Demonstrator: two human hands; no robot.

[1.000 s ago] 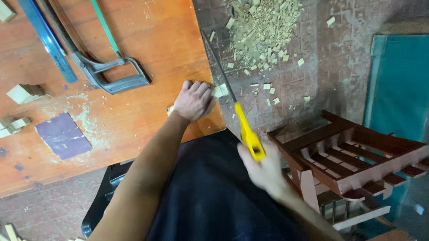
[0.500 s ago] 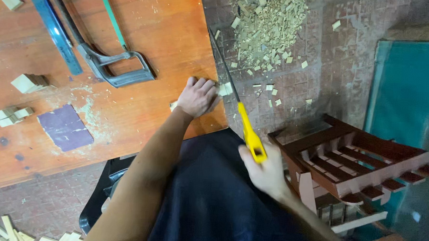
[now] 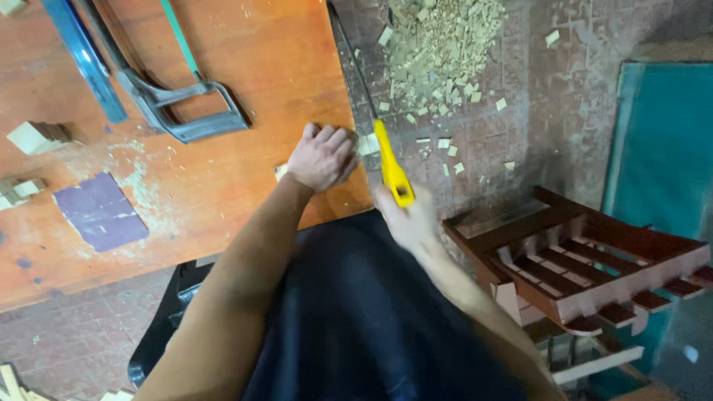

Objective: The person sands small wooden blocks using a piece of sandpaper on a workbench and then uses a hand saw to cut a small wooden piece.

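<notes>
Pressing a small wood piece [image 3: 366, 145] against the tabletop [image 3: 243, 51] edge, the left hand [image 3: 321, 157] is clenched over it. The right hand [image 3: 408, 220] grips a yellow-handled saw [image 3: 390, 166], its blade running along the edge beside the piece. Offcuts [image 3: 440, 36] litter the floor.

Yellow saw handle [image 3: 393, 172]; orange-brown table [image 3: 243, 51]; purple, perhaps sandpaper, sheet [image 3: 99, 211]; teal panel [image 3: 671, 142].

A reddish wooden table [image 3: 243, 51] carries a grey hacksaw [image 3: 180, 109], a purple sandpaper sheet [image 3: 99, 212] and pale wood blocks [image 3: 35, 137] near its left edge
</notes>
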